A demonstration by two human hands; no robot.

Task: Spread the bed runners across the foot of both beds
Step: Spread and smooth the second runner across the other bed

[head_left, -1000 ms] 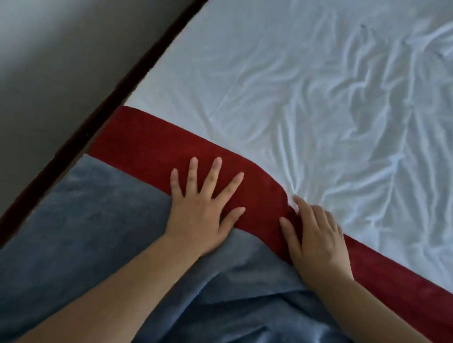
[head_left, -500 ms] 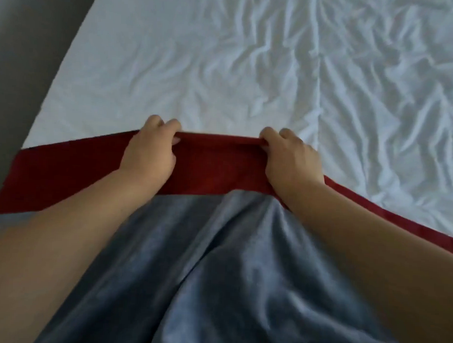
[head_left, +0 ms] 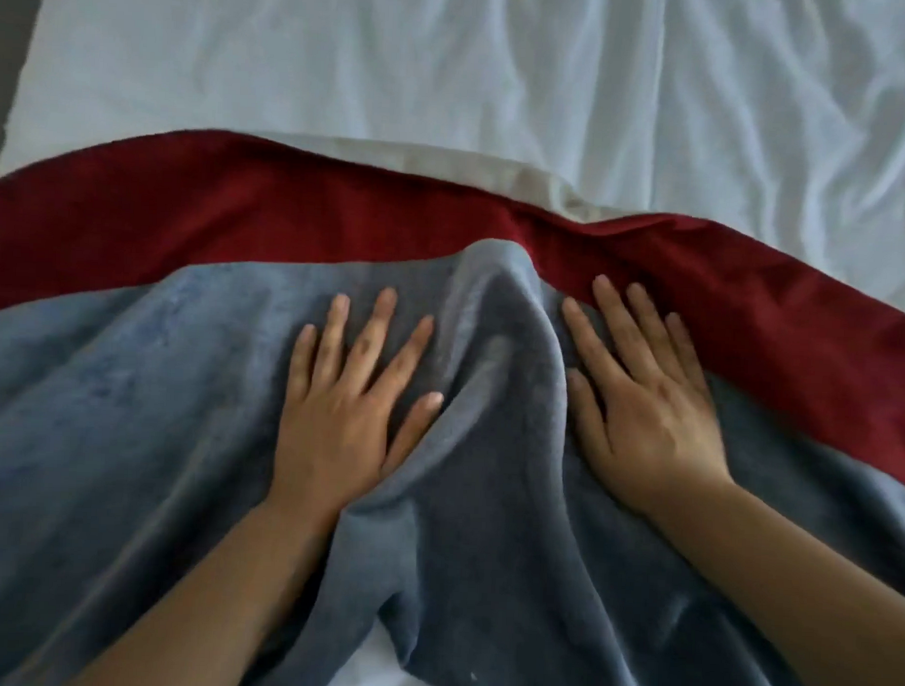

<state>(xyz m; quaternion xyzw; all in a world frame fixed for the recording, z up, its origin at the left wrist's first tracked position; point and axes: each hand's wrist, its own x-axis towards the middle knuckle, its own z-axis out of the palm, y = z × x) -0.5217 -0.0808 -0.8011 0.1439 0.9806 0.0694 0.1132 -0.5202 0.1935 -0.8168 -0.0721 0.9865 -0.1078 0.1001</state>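
Smoothing the grey-and-red bed runner (head_left: 172,384), open left hand (head_left: 345,405) and right hand (head_left: 643,400) press flat beside a raised fold (head_left: 491,344), which likely needs sweeping outward next.

A bed (head_left: 347,57) fills nearly the whole view, its white sheet (head_left: 755,122) creased with soft wrinkles that deepen toward the right. Along the far left edge runs a narrow strip of dark grey floor (head_left: 4,45). The light is dim, cool and even.

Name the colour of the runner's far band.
Dark red, along the far edge of the grey-blue runner; clearest in the head view.
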